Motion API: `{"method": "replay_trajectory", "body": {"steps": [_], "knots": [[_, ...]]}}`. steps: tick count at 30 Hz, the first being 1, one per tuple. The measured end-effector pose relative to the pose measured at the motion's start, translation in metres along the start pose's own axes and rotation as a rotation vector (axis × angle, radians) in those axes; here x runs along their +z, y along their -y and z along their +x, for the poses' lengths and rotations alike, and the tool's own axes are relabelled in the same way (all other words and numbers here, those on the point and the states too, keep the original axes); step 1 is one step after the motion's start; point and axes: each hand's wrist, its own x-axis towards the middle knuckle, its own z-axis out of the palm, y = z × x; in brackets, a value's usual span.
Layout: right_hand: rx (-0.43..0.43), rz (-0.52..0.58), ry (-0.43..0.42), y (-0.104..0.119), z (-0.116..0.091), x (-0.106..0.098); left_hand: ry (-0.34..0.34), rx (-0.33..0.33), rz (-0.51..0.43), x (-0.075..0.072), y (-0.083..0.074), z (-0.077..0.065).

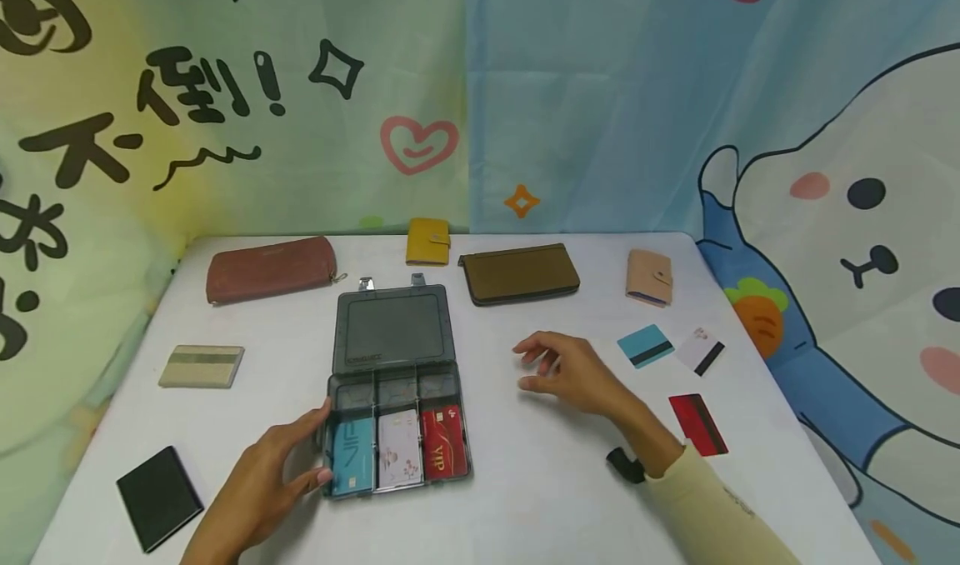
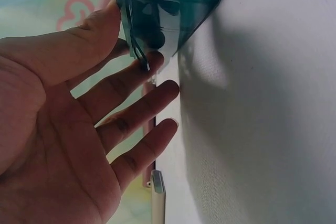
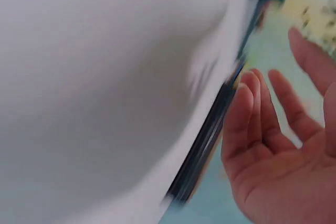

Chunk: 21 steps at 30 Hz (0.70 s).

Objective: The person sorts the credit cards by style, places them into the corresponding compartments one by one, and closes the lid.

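A translucent dark-grey plastic box (image 1: 397, 363) lies with its lid (image 1: 393, 327) swung back. Three cards stand in its compartments: a blue card (image 1: 352, 457), a white floral card (image 1: 399, 448) and a red card (image 1: 444, 442) lettered VIP. My left hand (image 1: 262, 473) touches the box's left side with thumb and index finger; in the left wrist view its other fingers (image 2: 142, 142) spread out straight. To the right of the box, my right hand (image 1: 573, 373) hovers above the table with loosely bent fingers, holding nothing. In the right wrist view that hand (image 3: 283, 150) is likewise without an object.
Flat at the right lie a blue card (image 1: 645, 345), a white card (image 1: 699, 350) and a red card (image 1: 698, 423). Around the white table (image 1: 540, 498) are a brown wallet (image 1: 272, 270), yellow (image 1: 428, 242), olive (image 1: 520, 274), tan (image 1: 649, 277), beige (image 1: 201, 367) and black (image 1: 160, 498) wallets or holders.
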Motion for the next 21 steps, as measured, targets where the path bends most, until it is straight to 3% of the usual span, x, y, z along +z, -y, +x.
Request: {"method": "replay_trajectory", "body": {"steps": [6, 10, 16, 21], "knots": [[0.148, -0.176, -0.033, -0.065, -0.017, -0.065, 0.025, -0.028, 0.001, 0.000, -0.002, 0.001], [0.229, -0.285, -0.055, -0.093, -0.024, -0.092, 0.029, -0.039, -0.005, 0.000, -0.001, 0.000], [0.203, -0.380, -0.074, -0.110, -0.027, -0.107, 0.021, -0.035, -0.016, 0.000, 0.000, 0.000], [0.206, -0.354, -0.052, -0.106, -0.017, -0.101, -0.008, -0.003, -0.023, 0.001, 0.002, -0.001]]}}
